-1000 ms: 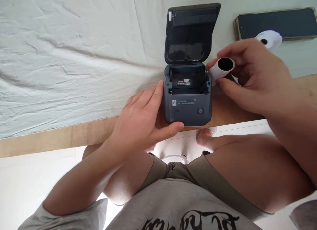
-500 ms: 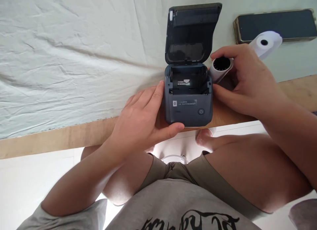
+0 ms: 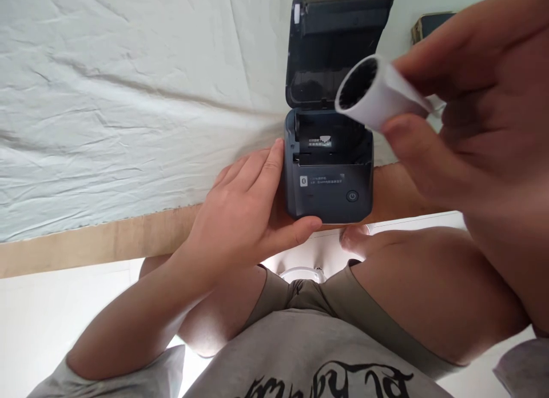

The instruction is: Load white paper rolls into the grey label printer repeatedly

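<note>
White roll [image 3: 386, 98] is pinched in my right hand [image 3: 484, 112], tilted near open printer [image 3: 328, 195], left hand [image 3: 242, 206] spread against printer's left side.

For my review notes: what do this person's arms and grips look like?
The left grip and right grip are bare hands, with no gloves, rings or watch visible. The left sleeve is grey and short, leaving the forearm bare; the right one cannot be made out clearly. The grey shirt carries black lettering.
</note>
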Tool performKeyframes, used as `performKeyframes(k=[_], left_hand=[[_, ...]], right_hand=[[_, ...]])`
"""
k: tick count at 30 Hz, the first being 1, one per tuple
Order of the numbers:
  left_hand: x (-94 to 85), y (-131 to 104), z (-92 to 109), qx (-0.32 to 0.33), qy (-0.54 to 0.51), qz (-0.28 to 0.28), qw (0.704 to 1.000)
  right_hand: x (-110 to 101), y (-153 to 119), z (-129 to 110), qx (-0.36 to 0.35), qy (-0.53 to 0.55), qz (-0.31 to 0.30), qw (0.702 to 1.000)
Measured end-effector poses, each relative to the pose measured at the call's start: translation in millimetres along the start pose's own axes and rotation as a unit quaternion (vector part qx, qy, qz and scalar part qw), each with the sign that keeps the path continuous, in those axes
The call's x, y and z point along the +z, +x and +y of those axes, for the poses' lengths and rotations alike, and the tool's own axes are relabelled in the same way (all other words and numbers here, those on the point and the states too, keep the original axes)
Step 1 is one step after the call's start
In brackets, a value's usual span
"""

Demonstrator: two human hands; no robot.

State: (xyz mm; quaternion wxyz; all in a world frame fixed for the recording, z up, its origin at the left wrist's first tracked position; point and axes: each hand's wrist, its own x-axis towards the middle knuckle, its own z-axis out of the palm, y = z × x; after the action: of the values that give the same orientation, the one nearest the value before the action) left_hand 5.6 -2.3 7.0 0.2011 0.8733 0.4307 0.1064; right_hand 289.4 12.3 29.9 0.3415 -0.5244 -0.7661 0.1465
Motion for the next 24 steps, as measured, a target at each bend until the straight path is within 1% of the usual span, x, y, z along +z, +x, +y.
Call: performKeyframes(k=[2,3,6,8,11,15,17,19,22,24], left_hand=[[-0.3,-1,-1,0.001,0.005,0.004,1.000],[-0.5,-1,-1,0.000,0.005,0.004,1.000],[-0.9,-2,-1,-0.010,0.001,-0.003,1.000],[-0.9,-2,0,-0.010,-0.003,-0.009,1.000],[-1.1,-2,0,-0.001,-0.003,-0.009,1.000],[-1.5,-3,-1,0.006,-0.003,-0.003,1.000],[-1.1,-3,-1,0.009,-0.008,-0.001,1.000],[-0.3,-4,-2,0.019,-0.024,0.006,1.000],[0.6,-5,-1,0.032,-0.053,0.025,0.998],[0.3,-6,0,0.046,-0.049,0.030,0.997]], right_hand=[[3,7,-5,-0.042,-0.055,-0.032,0.997],[5,10,-5,-0.045,-0.081,-0.041,0.995],[9,12,-1,-0.019,-0.138,-0.037,0.990],[10,12,2,-0.004,-0.154,-0.033,0.987],[10,13,4,0.005,-0.141,-0.042,0.989],[10,14,-1,0.009,-0.126,-0.045,0.991],[8,12,-4,-0.013,-0.129,-0.033,0.991],[6,10,-7,-0.042,-0.115,-0.041,0.992],[6,6,-10,-0.114,-0.022,-0.063,0.991],[6,4,-10,-0.141,0.024,-0.072,0.987]])
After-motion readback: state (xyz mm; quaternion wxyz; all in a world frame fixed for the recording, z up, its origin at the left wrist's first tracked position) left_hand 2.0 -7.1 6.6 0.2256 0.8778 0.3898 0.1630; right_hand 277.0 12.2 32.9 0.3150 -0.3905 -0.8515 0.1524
